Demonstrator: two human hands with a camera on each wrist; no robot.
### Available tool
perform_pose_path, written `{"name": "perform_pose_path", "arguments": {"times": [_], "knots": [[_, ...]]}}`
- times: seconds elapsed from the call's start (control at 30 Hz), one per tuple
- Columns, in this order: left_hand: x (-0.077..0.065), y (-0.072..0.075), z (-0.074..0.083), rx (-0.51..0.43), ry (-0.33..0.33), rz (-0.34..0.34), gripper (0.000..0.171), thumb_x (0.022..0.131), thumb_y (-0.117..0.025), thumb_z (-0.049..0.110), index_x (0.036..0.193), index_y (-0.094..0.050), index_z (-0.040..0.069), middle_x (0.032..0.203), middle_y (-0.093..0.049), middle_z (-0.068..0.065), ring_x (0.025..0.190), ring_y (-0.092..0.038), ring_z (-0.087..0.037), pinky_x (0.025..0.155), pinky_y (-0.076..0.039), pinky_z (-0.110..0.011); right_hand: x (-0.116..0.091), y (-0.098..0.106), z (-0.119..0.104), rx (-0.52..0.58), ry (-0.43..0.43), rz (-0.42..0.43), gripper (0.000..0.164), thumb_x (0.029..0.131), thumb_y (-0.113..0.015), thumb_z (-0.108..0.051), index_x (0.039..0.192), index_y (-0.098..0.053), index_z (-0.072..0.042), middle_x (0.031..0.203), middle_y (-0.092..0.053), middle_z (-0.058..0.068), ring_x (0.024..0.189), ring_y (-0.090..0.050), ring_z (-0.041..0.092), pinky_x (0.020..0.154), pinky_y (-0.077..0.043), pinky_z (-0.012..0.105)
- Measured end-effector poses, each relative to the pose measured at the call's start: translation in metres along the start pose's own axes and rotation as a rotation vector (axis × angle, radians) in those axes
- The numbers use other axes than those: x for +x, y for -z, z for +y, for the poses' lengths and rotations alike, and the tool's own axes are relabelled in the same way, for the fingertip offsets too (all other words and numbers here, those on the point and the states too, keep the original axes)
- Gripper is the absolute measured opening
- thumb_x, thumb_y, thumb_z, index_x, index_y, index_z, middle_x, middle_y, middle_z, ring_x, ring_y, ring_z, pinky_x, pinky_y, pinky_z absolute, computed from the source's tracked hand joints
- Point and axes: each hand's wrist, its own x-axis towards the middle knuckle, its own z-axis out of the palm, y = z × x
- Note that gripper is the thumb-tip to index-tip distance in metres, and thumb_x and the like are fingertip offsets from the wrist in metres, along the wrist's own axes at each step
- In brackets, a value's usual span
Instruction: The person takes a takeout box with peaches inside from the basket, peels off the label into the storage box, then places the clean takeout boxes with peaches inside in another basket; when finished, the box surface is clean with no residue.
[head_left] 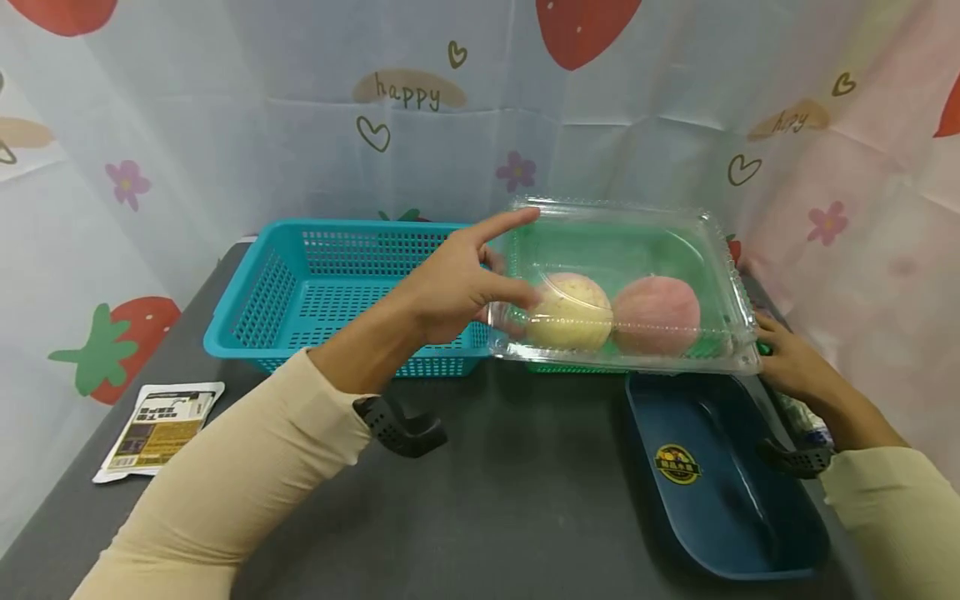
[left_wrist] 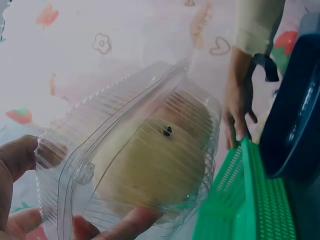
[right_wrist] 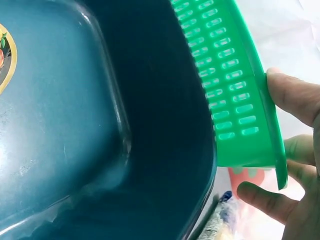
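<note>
My left hand [head_left: 450, 287] holds a clear plastic clamshell box [head_left: 720, 362] by its left end, thumb and fingers spread around it. Inside lie a round yellow fruit [head_left: 572, 312] and a round pink fruit [head_left: 657, 317], side by side. The box is raised over a green slotted basket [head_left: 573, 367], partly seen through the plastic. At the basket's right end, my right hand [head_left: 798, 358] grips its rim. The right wrist view shows the thumb on the basket's rim [right_wrist: 270, 112] and fingers below it.
A turquoise basket [head_left: 219, 321] stands at the back left. In front of the green basket lies a dark blue basin [head_left: 720, 500] with a round sticker. A flat printed pouch [head_left: 161, 425] is at the left edge. Another package [head_left: 804, 419] lies partly hidden beneath the right arm.
</note>
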Motion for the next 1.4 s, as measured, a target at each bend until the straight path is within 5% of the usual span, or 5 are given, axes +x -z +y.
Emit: {"name": "perform_pose_path", "arguments": {"times": [0.3, 0.67, 0.83, 0.97, 1.4], "knots": [[0.053, -0.012, -0.008, 0.025, 0.081, 0.035, 0.087, 0.078, -0.071, -0.012, 0.146, -0.042, 0.035, 0.122, -0.044, -0.021, 0.110, -0.052, -0.039, 0.070, -0.054, -0.052, -0.002, -0.002, -0.006, 0.046, -0.101, -0.030, 0.063, 0.097, -0.059, -0.026, 0.139, -0.031, 0.013, 0.136, -0.036, 0.035, 0.118, -0.037, 0.051, 0.092, -0.032, 0.066], [0.095, -0.017, -0.042, 0.024, 0.101, 0.085, 0.090, 0.078, -0.069, -0.014, 0.149, -0.038, 0.032, 0.158, -0.012, -0.001, 0.133, -0.031, -0.044, 0.064, -0.056, -0.049, -0.001, 0.001, -0.008, -0.093, -0.126, -0.083, 0.080, 0.097, -0.055, -0.037, 0.143, -0.019, 0.018, 0.152, -0.004, 0.035, 0.133, -0.005, 0.059, 0.097, -0.016, 0.074], [0.108, -0.017, -0.057, 0.028, 0.131, 0.119, 0.091, 0.078, -0.069, -0.013, 0.150, -0.035, 0.032, 0.158, -0.013, 0.000, 0.094, -0.055, -0.028, 0.056, -0.054, -0.042, 0.000, 0.002, -0.006, -0.118, -0.117, -0.092, 0.079, 0.098, -0.054, -0.037, 0.144, -0.019, 0.017, 0.152, -0.002, 0.035, 0.133, -0.003, 0.059, 0.097, -0.015, 0.074], [0.114, -0.016, -0.067, 0.034, 0.147, 0.133, 0.091, 0.079, -0.070, -0.013, 0.150, -0.035, 0.032, 0.158, -0.014, -0.001, 0.054, -0.035, -0.018, 0.051, -0.051, -0.039, -0.001, 0.002, -0.008, -0.116, -0.118, -0.093, 0.079, 0.097, -0.055, -0.037, 0.144, -0.020, 0.017, 0.152, -0.003, 0.035, 0.134, -0.003, 0.058, 0.097, -0.015, 0.074], [0.127, -0.016, -0.094, 0.049, 0.218, 0.191, 0.091, 0.079, -0.071, -0.010, 0.151, -0.034, 0.033, 0.157, -0.018, -0.010, 0.049, -0.029, -0.014, 0.051, -0.049, -0.037, 0.000, 0.004, -0.008, -0.099, -0.123, -0.111, 0.081, 0.098, -0.056, -0.036, 0.144, -0.016, 0.017, 0.151, 0.000, 0.036, 0.134, 0.002, 0.057, 0.099, -0.013, 0.073]]}}
